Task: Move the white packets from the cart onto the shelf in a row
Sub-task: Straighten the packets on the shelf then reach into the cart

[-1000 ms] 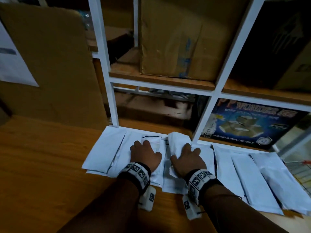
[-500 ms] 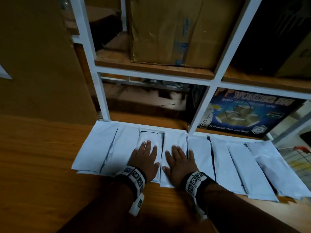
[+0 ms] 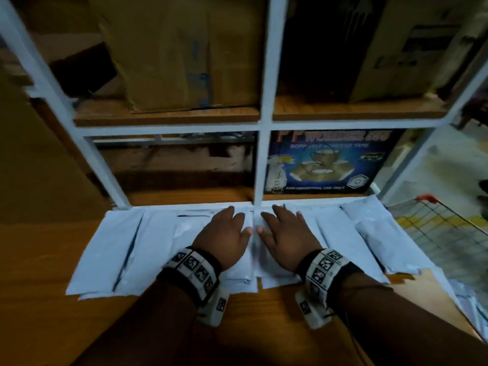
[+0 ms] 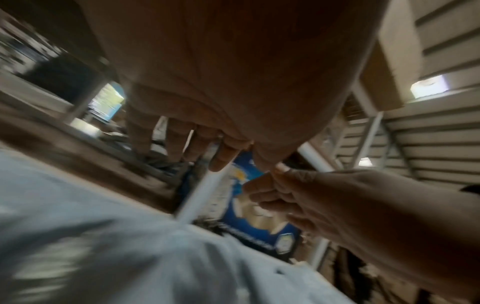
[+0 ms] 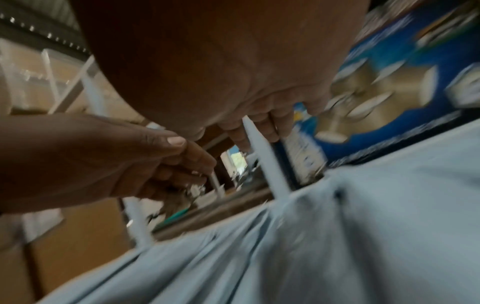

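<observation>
Several white packets (image 3: 118, 247) lie side by side in a row on the wooden shelf board (image 3: 45, 273), reaching to the rightmost packet (image 3: 377, 233). My left hand (image 3: 227, 228) and right hand (image 3: 284, 228) are spread palm down over the two middle packets, thumbs nearly meeting at the white post (image 3: 260, 165). In the wrist views each palm is raised off the pale packets (image 4: 103, 257) (image 5: 350, 236) with fingers hanging relaxed. Neither hand holds anything. I cannot tell whether the fingertips touch the packets.
A wire cart with a red handle (image 3: 433, 220) stands at the right. Behind the row, a blue tape box (image 3: 324, 162) fills the right bay. A cardboard box (image 3: 184, 54) sits on the shelf above. The white frame bars (image 3: 169, 130) cross overhead.
The rumpled middle packets were pressed flat. Both hands have since slid forward along them toward the post, and the palms have lifted.
</observation>
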{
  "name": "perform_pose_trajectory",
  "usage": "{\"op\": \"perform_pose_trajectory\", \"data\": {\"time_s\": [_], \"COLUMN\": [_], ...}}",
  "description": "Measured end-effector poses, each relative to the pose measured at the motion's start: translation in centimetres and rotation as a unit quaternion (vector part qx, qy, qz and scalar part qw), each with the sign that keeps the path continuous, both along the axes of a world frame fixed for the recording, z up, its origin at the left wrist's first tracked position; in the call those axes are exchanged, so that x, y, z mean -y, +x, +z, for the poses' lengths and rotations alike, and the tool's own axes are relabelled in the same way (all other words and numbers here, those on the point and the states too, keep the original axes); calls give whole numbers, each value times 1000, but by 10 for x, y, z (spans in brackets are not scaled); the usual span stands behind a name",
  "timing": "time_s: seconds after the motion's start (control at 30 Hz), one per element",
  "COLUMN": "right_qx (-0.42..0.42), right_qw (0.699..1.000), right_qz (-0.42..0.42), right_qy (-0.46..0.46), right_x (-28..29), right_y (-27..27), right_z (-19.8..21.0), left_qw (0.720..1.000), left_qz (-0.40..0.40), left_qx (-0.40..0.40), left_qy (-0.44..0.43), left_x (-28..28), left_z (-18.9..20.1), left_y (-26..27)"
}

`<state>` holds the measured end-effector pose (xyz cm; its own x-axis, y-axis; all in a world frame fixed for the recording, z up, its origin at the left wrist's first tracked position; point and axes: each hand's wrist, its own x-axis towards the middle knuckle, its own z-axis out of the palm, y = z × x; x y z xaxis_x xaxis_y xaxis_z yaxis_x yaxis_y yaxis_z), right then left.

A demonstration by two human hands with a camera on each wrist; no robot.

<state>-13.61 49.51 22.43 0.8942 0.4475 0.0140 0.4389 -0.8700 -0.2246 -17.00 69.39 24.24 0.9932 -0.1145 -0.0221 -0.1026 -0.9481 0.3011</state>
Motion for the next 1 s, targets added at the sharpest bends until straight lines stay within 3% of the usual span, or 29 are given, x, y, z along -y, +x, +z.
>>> {"op": "perform_pose_trajectory", "data": {"time_s": [0.27,0.53,0.77,1.0], "right_qx": [24,-1,-107,-227], "right_qw": [987,947,894,860], "right_qz": [-149,-315,-429,-447], "right_qy": [59,63,78,94], "right_x": [201,430,594,652], "right_y": [16,7,-1,-4], "right_z": [32,29,-34,-143], "left_qw": [995,981,969,918], "left_qz": [-100,-191,-212,-238], "left_qx": [-11,-34,-98,-237], "left_qy": [1,5,82,208], "left_x": [189,398,577,682], "left_z": [44,60,29,-67], "left_y": [46,72,105,131]}}
